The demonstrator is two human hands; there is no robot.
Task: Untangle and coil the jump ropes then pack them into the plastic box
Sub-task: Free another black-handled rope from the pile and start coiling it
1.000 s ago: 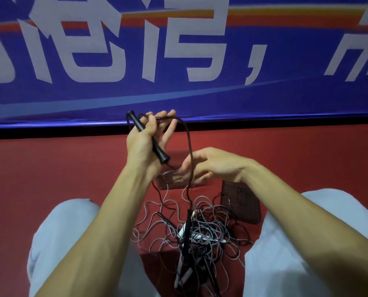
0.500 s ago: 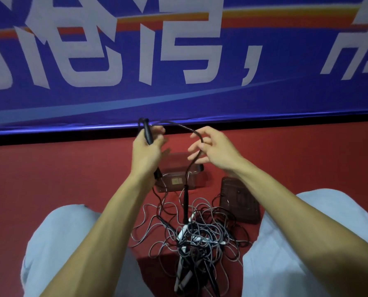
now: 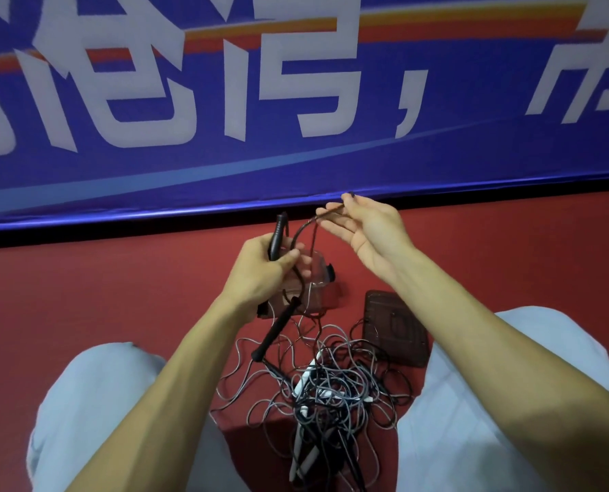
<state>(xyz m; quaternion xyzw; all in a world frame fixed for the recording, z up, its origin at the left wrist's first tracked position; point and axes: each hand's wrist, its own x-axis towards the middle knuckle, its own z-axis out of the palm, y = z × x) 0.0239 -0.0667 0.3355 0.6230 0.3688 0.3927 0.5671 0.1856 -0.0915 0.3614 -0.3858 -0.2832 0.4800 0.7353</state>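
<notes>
Status: early, one rope being worked, nothing packed.
- Left hand (image 3: 260,275) grips a black handle (image 3: 278,232), fingers clenched round it.
- Right hand (image 3: 366,232) pinches the dark rope (image 3: 304,227) between thumb and fingers (image 3: 338,230). The rope arcs from there back to the left hand, both held up over the floor (image 3: 118,296).
- Second handle (image 3: 278,328) hangs just below the left hand. Can't tell whether it belongs to the same rope.
- Pile (image 3: 331,392) of grey, black and white ropes lies knotted on the floor between the knees.
- Box (image 3: 319,278) sits open beyond the pile, partly behind the left hand, lid (image 3: 395,332) beside it. No rope visible inside.

Left to do: free this rope, coil it, repeat for the pile, then load the box.
</notes>
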